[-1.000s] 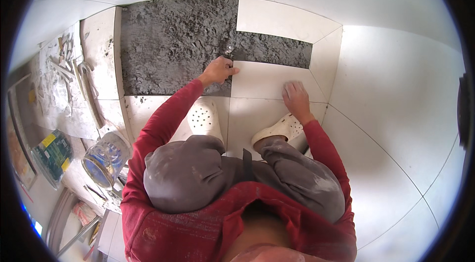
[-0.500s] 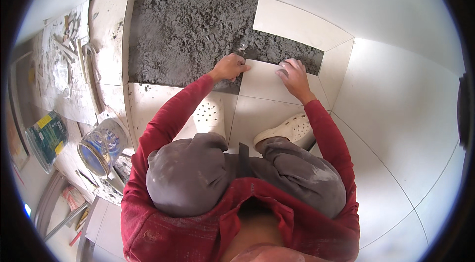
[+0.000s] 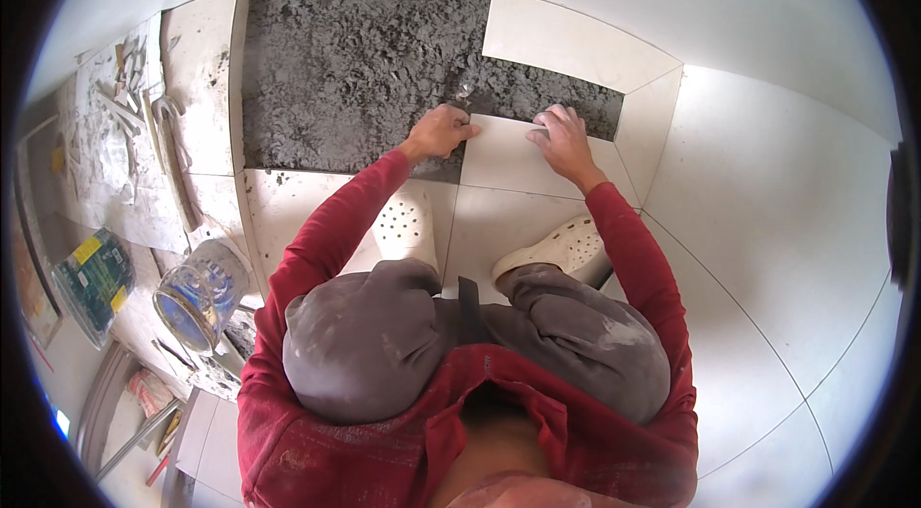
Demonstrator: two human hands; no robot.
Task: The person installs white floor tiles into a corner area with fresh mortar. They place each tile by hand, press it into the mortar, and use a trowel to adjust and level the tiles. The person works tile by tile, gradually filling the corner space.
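A pale floor tile [image 3: 501, 155] lies in front of my feet, its far edge bordering a bed of rough grey mortar [image 3: 350, 76]. At its far left corner my left hand [image 3: 443, 131] pinches the edge, thumb and curled fingers together. My right hand [image 3: 566, 143] hooks its fingers over the far edge, thumb near the tile's face. Between the tile and another pale tile [image 3: 576, 38] along the wall runs a narrow strip of bare mortar. A small shiny object [image 3: 466, 89], too small to name, sits in the mortar just beyond my left hand.
To the left stand a mortar-smeared bucket [image 3: 197, 297] and a green container [image 3: 96, 278]. Tile offcuts and sticks [image 3: 123, 100] lie on a dirty sheet. My pale clogs [image 3: 556, 249] rest on laid tiles. Walls close in at the far side and the right.
My right hand has slid a little left along the tile's far edge. My left hand keeps its place at the corner. The whole view has shifted slightly.
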